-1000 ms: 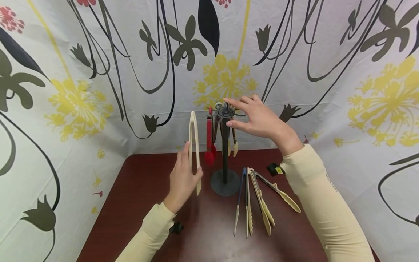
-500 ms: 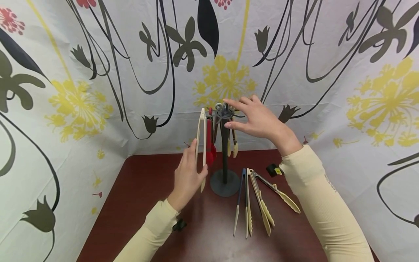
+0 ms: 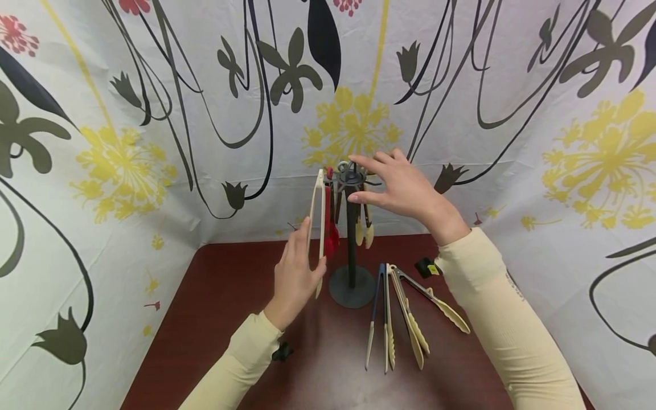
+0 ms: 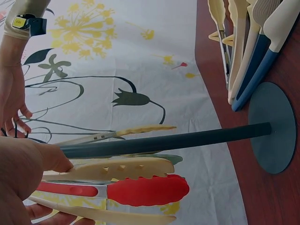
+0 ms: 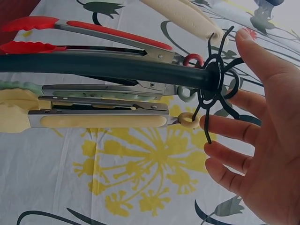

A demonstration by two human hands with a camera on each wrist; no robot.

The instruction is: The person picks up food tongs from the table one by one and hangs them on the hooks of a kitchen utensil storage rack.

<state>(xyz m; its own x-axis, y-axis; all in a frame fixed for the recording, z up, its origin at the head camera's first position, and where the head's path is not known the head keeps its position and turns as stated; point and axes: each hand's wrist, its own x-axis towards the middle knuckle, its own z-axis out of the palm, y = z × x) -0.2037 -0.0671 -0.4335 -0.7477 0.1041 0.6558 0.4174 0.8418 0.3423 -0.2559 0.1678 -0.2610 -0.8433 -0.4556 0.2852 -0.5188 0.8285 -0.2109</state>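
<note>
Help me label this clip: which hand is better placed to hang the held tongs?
Likely left: the left hand holds the tongs, their upper end close to the top of the stand. The right hand, by that top, holds no tongs.

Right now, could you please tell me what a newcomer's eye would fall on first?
Most likely the dark stand at the centre of the head view, with red tongs hanging from it and the right hand at its top. Next, the cream tongs held upright in the left hand. Behind, large yellow flowers stand out on the white cloth.
</note>
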